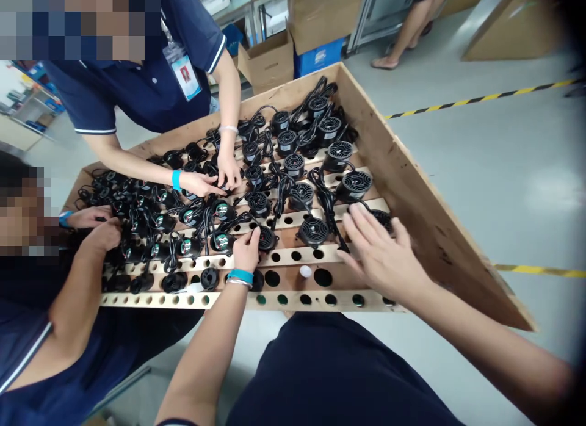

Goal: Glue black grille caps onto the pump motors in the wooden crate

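Observation:
My left hand [246, 252], with a teal wristband, pinches the edge of a black round unit [267, 238] seated in the wooden rack. My right hand [379, 246] is stretched flat with its fingers out, over the rack's right part. Beneath its fingers another black unit [381, 218] is partly hidden; whether they touch cannot be made out. Between my hands sits a black round unit with a slotted grille [314, 231]. A bundled black cable [326, 203] lies beside it. A small white round piece [306, 271] rests in the front row.
A wooden crate wall [425, 200] rises on the right. The front wooden strip [293, 301] has a row of holes. Across from me, a co-worker's hands [215, 180] work among the units; another person's hands [103, 227] are at the left. Cardboard boxes [268, 63] stand behind.

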A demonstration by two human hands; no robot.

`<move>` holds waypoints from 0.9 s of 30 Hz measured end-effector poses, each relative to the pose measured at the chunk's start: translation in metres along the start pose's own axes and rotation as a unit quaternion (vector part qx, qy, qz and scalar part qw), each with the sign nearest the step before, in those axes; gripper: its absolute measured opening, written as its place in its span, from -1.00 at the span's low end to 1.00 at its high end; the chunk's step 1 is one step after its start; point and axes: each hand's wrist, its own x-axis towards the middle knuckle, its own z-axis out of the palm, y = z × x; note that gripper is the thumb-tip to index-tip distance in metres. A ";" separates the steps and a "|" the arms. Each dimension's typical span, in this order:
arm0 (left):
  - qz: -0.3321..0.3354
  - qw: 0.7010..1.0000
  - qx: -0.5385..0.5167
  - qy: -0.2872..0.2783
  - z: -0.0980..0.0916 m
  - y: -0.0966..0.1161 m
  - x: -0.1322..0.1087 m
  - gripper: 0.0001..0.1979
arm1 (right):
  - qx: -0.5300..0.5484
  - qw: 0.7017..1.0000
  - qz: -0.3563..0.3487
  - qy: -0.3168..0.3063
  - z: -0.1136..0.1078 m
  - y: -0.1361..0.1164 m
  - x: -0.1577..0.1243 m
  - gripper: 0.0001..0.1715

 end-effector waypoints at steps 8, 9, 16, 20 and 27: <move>-0.004 1.000 0.010 0.004 0.001 0.003 -0.003 -0.60 | 0.008 0.995 -0.091 -0.032 0.002 -0.024 0.012 -0.41; -0.002 1.000 0.010 0.005 0.001 0.003 -0.003 -0.60 | 0.003 0.994 -0.107 -0.028 -0.001 -0.027 0.019 -0.43; 0.020 1.000 0.004 0.009 0.002 -0.001 -0.004 -0.65 | 0.044 0.936 -0.343 -0.069 0.020 -0.050 0.080 -0.30; 0.021 1.000 -0.005 0.006 0.004 -0.005 -0.005 -0.64 | 0.036 0.936 -0.343 -0.073 0.038 -0.050 0.080 -0.21; 0.006 1.000 -0.022 -0.004 0.004 -0.003 -0.009 -0.62 | 0.031 0.936 -0.343 -0.068 0.039 -0.048 0.075 -0.15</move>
